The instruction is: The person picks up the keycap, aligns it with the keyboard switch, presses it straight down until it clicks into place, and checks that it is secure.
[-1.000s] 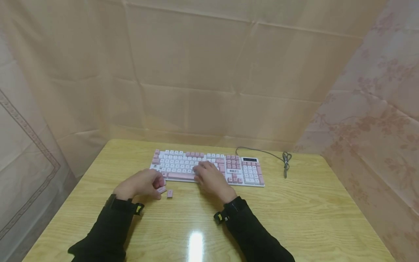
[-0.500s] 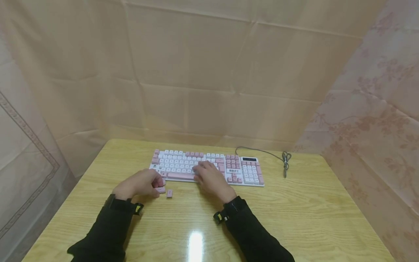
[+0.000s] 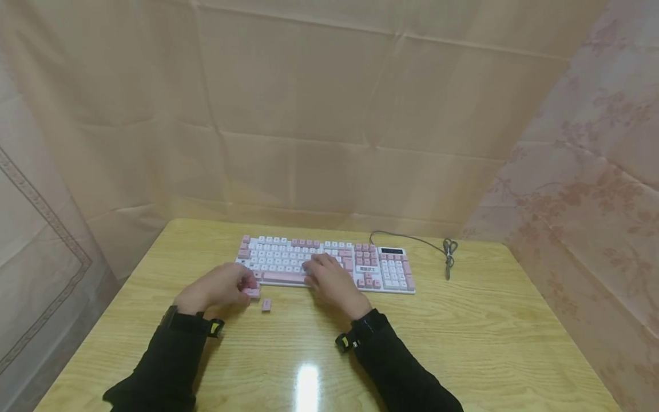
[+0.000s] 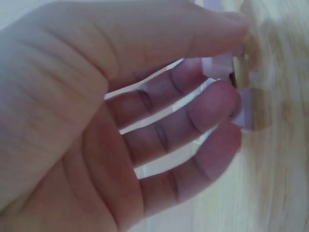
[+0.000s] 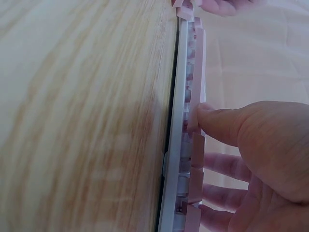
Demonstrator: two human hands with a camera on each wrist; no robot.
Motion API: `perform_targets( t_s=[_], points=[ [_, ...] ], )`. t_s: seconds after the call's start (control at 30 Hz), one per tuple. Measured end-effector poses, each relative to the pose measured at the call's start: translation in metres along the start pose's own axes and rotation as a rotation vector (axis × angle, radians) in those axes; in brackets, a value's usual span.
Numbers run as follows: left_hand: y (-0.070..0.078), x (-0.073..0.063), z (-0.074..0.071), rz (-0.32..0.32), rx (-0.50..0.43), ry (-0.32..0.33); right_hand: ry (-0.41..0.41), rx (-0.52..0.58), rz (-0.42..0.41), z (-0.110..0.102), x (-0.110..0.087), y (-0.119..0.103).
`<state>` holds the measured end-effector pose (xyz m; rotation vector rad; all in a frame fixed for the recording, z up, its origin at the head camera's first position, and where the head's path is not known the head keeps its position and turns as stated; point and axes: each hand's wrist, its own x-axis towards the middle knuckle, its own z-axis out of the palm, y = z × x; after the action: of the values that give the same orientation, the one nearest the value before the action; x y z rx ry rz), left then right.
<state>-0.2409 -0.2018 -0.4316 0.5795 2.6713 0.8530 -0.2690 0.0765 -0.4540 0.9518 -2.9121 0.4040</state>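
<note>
A pink-and-white keyboard (image 3: pixel 280 260) lies on the table. At its front left corner my left hand (image 3: pixel 216 286) pinches a pink keycap (image 3: pixel 253 293) between thumb and fingertips; the left wrist view shows the held keycap (image 4: pixel 217 66) close up, with another pink keycap (image 4: pixel 246 108) just past the middle fingertips. A loose pink keycap (image 3: pixel 266 305) rests on the wood in front of the keyboard. My right hand (image 3: pixel 334 286) rests over the keys right of centre, its thumb touching the right end of the pink spacebar (image 5: pixel 199 72) and its other fingers reaching across the keys.
A grey cable (image 3: pixel 407 235) runs from the keyboard's back edge to a tied bundle (image 3: pixel 449 257) on the right. Beige cloth (image 3: pixel 329 131) hangs behind the wooden table (image 3: pixel 463 343). Patterned cloth (image 3: pixel 592 200) hangs at the right side.
My left hand has shifted slightly up toward the keyboard's corner, and the keycap in it has turned from slanted to level with the front edge. The right hand has stayed in place.
</note>
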Motion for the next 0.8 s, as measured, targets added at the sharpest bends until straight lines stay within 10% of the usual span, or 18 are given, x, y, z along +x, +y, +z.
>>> perform_targets(
  t_s=[0.5, 0.8],
  points=[
    [-0.005, 0.004, -0.016, 0.091, 0.146, 0.299, -0.010, 0.015, 0.025, -0.002, -0.001, -0.001],
    [-0.015, 0.006, -0.020, 0.068, 0.157, 0.328, -0.011, 0.014, 0.027, 0.000, -0.001, -0.001]
  ],
)
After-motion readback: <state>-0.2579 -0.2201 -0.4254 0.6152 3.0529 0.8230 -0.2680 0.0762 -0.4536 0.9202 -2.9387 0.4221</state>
